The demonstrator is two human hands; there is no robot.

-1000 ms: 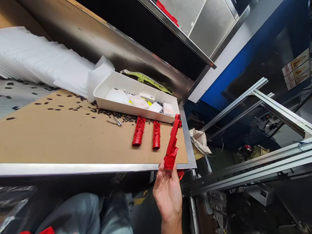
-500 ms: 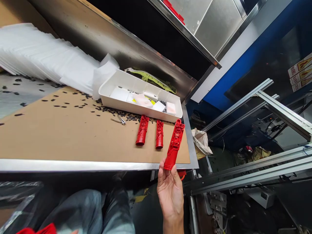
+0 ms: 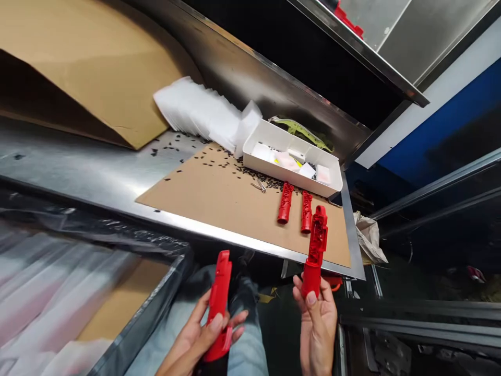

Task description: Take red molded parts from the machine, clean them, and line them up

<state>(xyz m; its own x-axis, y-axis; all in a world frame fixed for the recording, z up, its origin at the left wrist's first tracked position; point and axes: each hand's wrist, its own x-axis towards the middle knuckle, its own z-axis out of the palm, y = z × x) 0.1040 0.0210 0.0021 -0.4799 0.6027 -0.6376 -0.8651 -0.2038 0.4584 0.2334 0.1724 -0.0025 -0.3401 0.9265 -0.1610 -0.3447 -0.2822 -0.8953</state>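
My right hand (image 3: 318,318) grips the round lower end of a long red plastic housing half (image 3: 315,250), held upright over the table's front edge. My left hand (image 3: 203,337) holds a second red plastic half (image 3: 218,303) above my lap, also pointing upward. Two more red parts (image 3: 285,202) (image 3: 306,211) lie side by side on the brown cardboard sheet (image 3: 219,193), just in front of a white tray (image 3: 270,137).
The white tray holds small white pieces. Small black bits (image 3: 219,159) are scattered over the cardboard near a stack of white sheets (image 3: 199,109). A green strap (image 3: 301,130) lies behind the tray. A plastic-lined bin (image 3: 78,292) is at lower left, and crumpled paper (image 3: 368,237) past the table's right edge.
The view swung left and pulled back. My left hand came into view holding a second red part. My right hand kept its red part and drew it slightly toward me.
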